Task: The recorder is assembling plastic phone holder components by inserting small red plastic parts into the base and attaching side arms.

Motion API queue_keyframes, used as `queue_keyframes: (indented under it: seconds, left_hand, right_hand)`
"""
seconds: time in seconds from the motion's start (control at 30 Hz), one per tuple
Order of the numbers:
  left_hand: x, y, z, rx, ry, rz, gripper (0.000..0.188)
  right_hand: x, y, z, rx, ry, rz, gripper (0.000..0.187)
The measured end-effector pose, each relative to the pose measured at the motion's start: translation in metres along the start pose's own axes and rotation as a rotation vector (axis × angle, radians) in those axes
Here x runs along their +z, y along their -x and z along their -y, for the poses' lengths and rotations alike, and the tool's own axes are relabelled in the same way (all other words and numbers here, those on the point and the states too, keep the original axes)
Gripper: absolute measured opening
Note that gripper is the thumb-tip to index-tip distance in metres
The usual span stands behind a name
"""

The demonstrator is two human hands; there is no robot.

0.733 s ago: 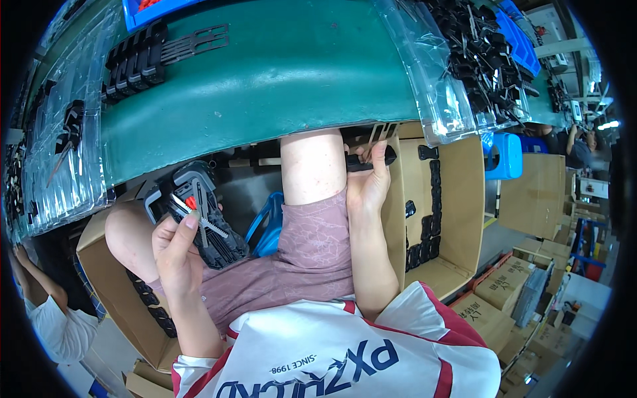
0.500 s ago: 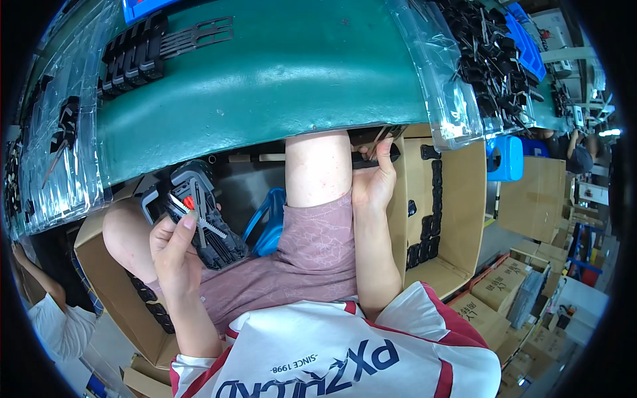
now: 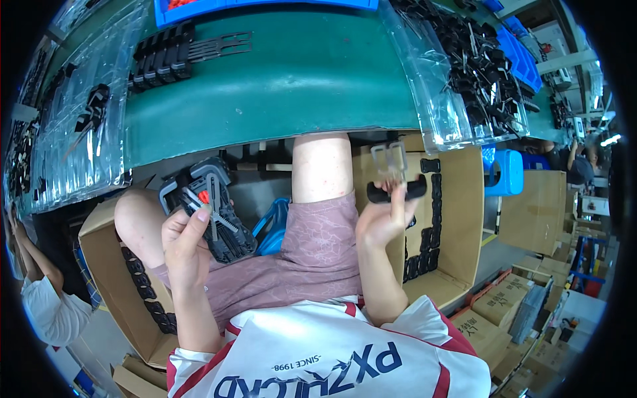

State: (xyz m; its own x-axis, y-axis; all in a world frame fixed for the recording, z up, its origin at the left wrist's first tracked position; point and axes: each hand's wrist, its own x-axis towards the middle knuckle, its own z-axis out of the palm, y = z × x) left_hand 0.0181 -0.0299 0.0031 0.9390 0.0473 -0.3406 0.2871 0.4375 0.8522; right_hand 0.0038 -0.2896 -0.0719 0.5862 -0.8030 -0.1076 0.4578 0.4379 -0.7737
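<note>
My left hand (image 3: pixel 186 242) is closed, thumb on top, around the edge of a dark grey plastic assembly (image 3: pixel 233 247) over my lap. Pale toothed arms cross on its face beside a small red piece (image 3: pixel 204 197). Out to the right, past my knee, my right hand (image 3: pixel 379 225) grips a black handle with metal prongs (image 3: pixel 415 188). The prongs point away from me and are blurred by motion. Similar pronged handles (image 3: pixel 162 60) stand in a row at the far left of the green table.
The green table's (image 3: pixel 279 99) front edge crosses above my knees. Black parts fill clear plastic trays left (image 3: pixel 79 159) and right (image 3: pixel 434 129). A cardboard box (image 3: pixel 461 225) with black pieces stands right, another (image 3: pixel 109 265) left. A blue stool (image 3: pixel 507 176) is beyond.
My right hand has come up and out from near the table edge, bringing the pronged handle into plain view. My left hand keeps its hold on the grey assembly, with slight movement.
</note>
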Motion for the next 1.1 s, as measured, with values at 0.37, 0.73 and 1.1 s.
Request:
queue_keyframes:
  seconds: [0.37, 0.73, 1.1]
  left_hand:
    - [-0.008, -0.003, 0.001, -0.023, 0.001, -0.004, 0.012]
    - [0.01, -0.022, -0.023, -0.025, -0.036, 0.013, 0.019]
    - [0.005, -0.022, -0.03, -0.01, 0.117, 0.064, 0.016]
  right_hand:
    - [0.029, 0.028, 0.0, -0.737, 0.454, 0.528, 0.05]
    - [0.079, 0.064, 0.012, -0.949, 0.457, 1.182, 0.019]
    - [0.091, 0.082, -0.002, -1.101, 0.652, 1.449, 0.022]
